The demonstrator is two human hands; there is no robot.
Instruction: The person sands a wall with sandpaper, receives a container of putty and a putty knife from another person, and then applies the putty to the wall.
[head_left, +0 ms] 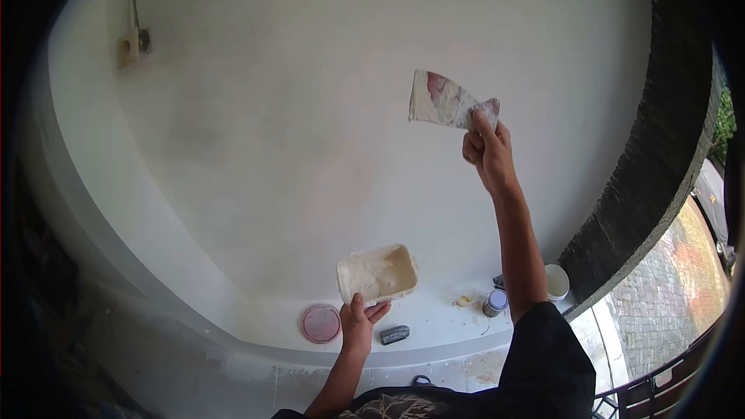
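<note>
My right hand [490, 149] is raised in front of the pale wall, its thumb and fingers closed on a putty knife [441, 99]. The wide blade points left and is smeared with whitish paste and a dark red patch. Lower down, my left hand [358, 330] grips a rectangular plastic tub [403, 257] from its near side, thumb at the rim and fingers underneath. Cream-coloured putty [374, 278] coats the inside of the tub, which tilts toward me. The tub is held over the ledge, well below the knife.
On the white ledge [272, 318] lie a round reddish lid [320, 323] and a dark block [394, 334]. A lidded jar [495, 302] and a white bucket [556, 283] stand to the right. An electrical box [129, 50] juts out upper left; dark stone edging [660, 109] borders the right.
</note>
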